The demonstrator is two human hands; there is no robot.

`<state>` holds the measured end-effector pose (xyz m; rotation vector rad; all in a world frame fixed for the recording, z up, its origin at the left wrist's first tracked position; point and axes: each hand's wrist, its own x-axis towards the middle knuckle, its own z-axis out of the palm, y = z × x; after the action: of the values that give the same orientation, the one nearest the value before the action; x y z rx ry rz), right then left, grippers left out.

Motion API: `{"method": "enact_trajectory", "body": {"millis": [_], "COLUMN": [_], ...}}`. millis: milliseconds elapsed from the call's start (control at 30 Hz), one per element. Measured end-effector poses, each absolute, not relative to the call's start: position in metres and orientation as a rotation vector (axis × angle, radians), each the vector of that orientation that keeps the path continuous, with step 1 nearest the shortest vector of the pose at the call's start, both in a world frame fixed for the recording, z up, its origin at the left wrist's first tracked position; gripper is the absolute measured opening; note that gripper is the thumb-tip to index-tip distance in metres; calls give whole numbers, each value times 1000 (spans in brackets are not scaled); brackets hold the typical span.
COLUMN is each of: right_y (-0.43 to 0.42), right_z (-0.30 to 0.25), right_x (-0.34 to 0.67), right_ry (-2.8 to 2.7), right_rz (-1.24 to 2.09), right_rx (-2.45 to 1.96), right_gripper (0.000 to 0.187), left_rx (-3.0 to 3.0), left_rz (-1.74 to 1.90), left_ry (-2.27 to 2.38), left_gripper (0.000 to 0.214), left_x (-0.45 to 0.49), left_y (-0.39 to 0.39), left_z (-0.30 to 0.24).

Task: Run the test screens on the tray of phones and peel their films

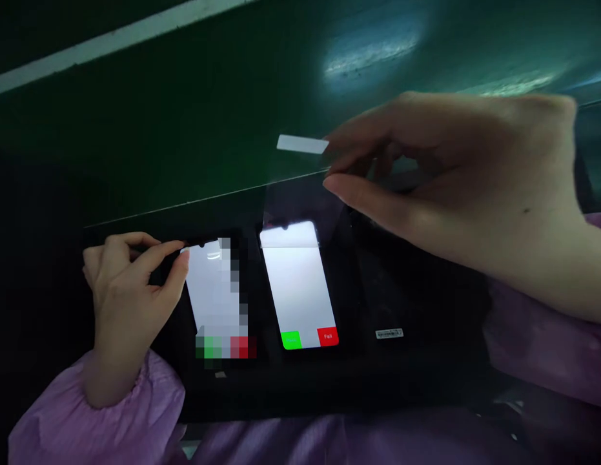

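My right hand (401, 168) pinches a clear, see-through film (293, 203) by its edge. A white strip (303, 144) sits at the film's top, next to my fingertips. The film's lower part overlaps the top of a lit smartphone (300, 284); whether they touch, I cannot tell. That phone's white screen has a green box and a red "Fail" box at the bottom. My left hand (135, 278) has thumb and forefinger closed at the upper left corner of another lit smartphone (208, 290), whose right and lower parts are pixelated.
Both phones lie on a dark surface (290, 394). A small barcode label (389, 334) shows to their right, and a pale scrap (220, 374) lies below the left phone. Beyond the dark surface's far edge is a green floor (184, 129) with a pale stripe (111, 42).
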<state>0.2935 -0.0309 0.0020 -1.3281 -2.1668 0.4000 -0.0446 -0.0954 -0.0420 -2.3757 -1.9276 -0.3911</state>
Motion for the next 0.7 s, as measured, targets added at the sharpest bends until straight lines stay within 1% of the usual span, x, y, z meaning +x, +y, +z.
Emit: {"method": "enact_trajectory", "body": {"millis": [133, 267, 400, 500, 567, 633, 700], "right_y": [-28, -30, -37, -45, -51, -57, -61], "right_z": [-1, -6, -11, -22, -32, -41, -49], "right_x": [299, 301, 297, 298, 300, 302, 302], "right_ry": [-2199, -2210, -2205, -2280, -2365, -2436, -2479], "right_rz": [481, 501, 623, 712, 739, 770, 776], "right_rx": [-1299, -1328, -1215, -1023, -957, -952, -945], "right_gripper": [17, 9, 4, 16, 31, 51, 62], "left_rx": [-2368, -2371, -2453, -2457, -2420, -2393, -2427], "left_rz": [-447, -496, -539, -630, -704, -764, -795], "left_ry": [-1986, -1981, -1925, -2032, -2153, -2225, -2239], "left_gripper": [12, 14, 9, 4, 3, 5, 6], "left_x": [-42, -40, -37, -32, -29, -27, -29], "left_y": [-92, -95, -109, -124, -133, -142, -150], "left_z": [-37, -31, -23, -16, -12, -9, -7]}}
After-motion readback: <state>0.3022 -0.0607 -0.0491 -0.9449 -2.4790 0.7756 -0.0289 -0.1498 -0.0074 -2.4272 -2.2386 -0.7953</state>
